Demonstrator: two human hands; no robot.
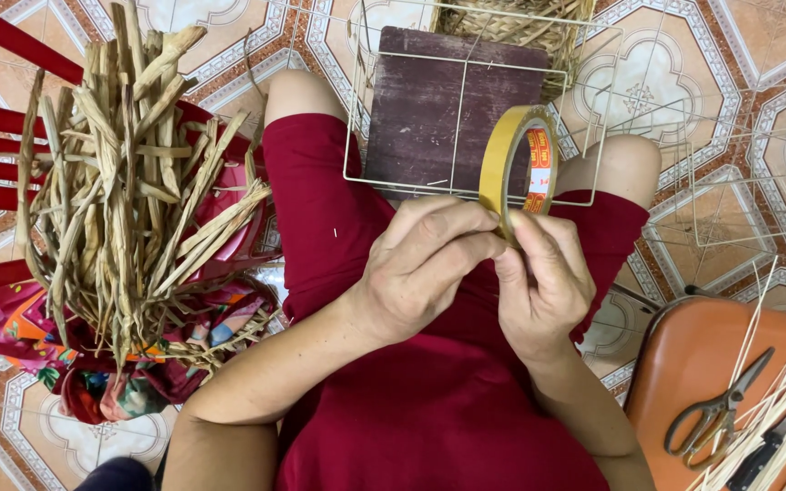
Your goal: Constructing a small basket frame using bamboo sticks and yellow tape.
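We hold tape roll over lap, both hands closed on it | left hand, right hand pick at its edge | no tape pulled free yet | wire frame, fibre bundle untouched.

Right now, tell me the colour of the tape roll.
The tape roll is yellowish tan, with a red and yellow inner core; head view.

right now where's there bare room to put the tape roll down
Bare floor tile lies at the upper right, beyond the wire frame. The orange seat is free on its near-left part, left of the scissors. Crowded: the dried straw bundle fills the left; both hands hold the tape roll over the lap.
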